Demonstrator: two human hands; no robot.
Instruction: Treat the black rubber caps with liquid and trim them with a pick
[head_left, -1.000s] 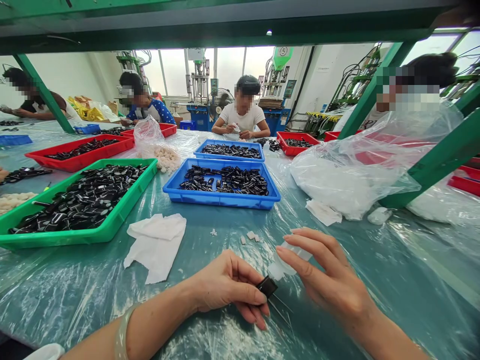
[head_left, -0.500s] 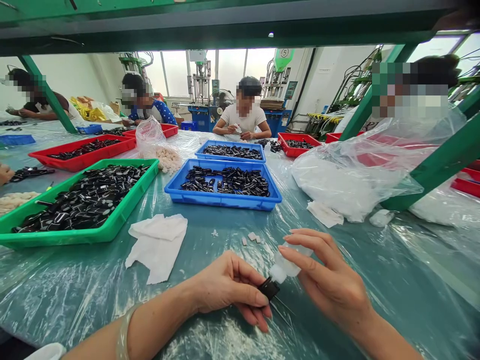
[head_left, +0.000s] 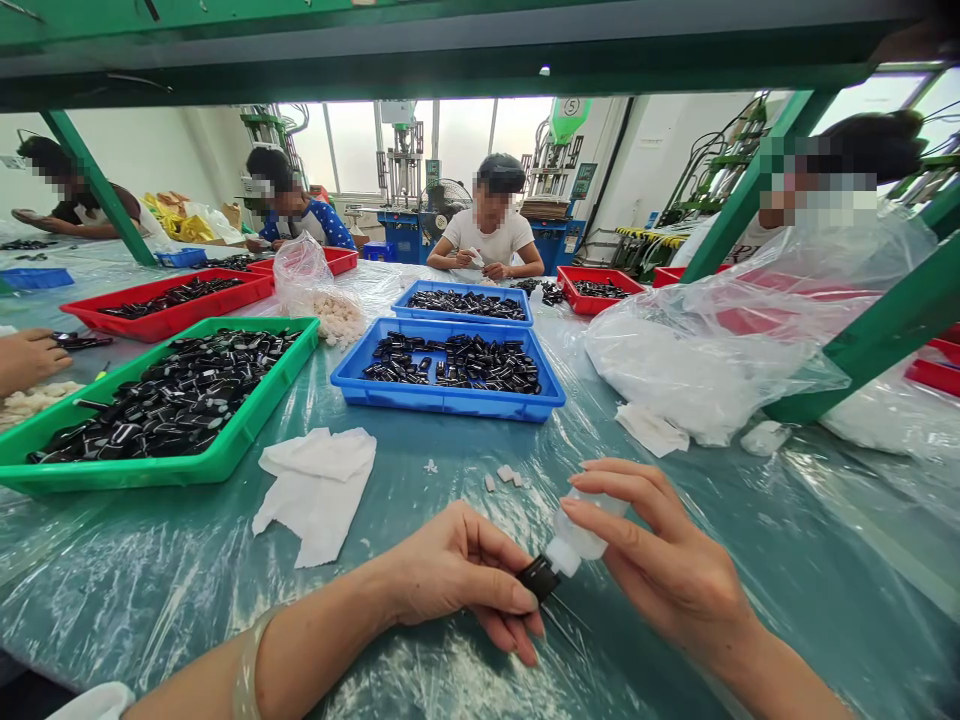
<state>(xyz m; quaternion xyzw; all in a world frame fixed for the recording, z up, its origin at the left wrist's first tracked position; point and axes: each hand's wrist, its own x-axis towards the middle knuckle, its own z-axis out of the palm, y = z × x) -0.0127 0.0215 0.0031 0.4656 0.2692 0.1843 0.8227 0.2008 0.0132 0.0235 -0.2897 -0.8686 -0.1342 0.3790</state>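
**Entry: black part held at bottle nozzle, with judged risks**

- **Location.** The part (head_left: 538, 578) is held just above the table sheet, on the near side of the blue tray (head_left: 446, 400) and a little right of its middle.
- **Left hand** (head_left: 450, 575). Thumb and forefinger are pressed together on the part's body. Two thin leads (head_left: 559, 625) are left sticking out below it.
- **Right hand** (head_left: 667, 570). The fingers are closed round a small translucent bottle (head_left: 577, 540), which is tilted so that its nozzle touches the part's top.
- **Nearby.** A white cloth (head_left: 315, 490) is laid near and left of the tray. White bits (head_left: 504, 475) are scattered between the tray and the hands.
- **Risks, as judged.**
  - Too much could be squeezed out if the bottle is pressed hard, and the left fingertips could be wetted.
  - The part could be twisted out of so small a pinch by a sideways push from the nozzle.
  - The leads could be bent if the part is lowered onto the sheet.
  - What the bottle contains cannot be told.
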